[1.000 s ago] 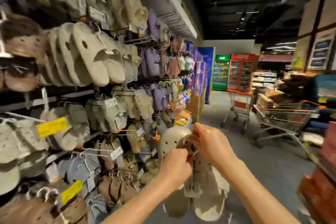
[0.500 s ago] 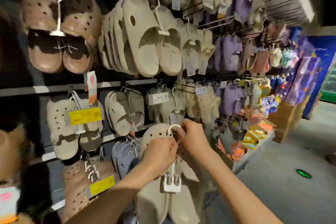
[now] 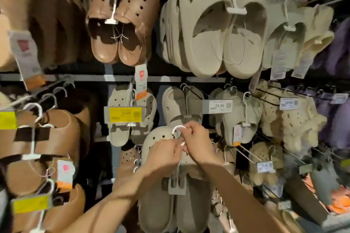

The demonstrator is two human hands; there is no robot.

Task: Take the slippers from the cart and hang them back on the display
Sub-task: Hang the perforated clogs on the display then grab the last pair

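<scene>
A pair of beige perforated slippers [image 3: 159,204] hangs from a white plastic hanger [image 3: 177,129] in front of the display wall. My left hand [image 3: 162,155] grips the hanger's stem just below the hook, over the toe of the left slipper. My right hand [image 3: 197,142] pinches the hook from the right side. The hook sits just below a hanging beige pair [image 3: 181,108] on the middle row. The heels of the held pair point down, partly hidden by my forearms. The cart is out of view.
The display wall holds rows of slippers on pegs: brown perforated pairs [image 3: 121,17] upper left, large beige clogs [image 3: 214,30] upper centre, fluffy cream ones [image 3: 291,117] at right, purple ones [image 3: 337,115] at far right. A yellow price tag [image 3: 126,114] and a white price tag [image 3: 217,106] hang nearby.
The view has swung left and closer, from the aisle with carts to the display wall. Both hands have carried the beige pair up toward the middle row of pegs.
</scene>
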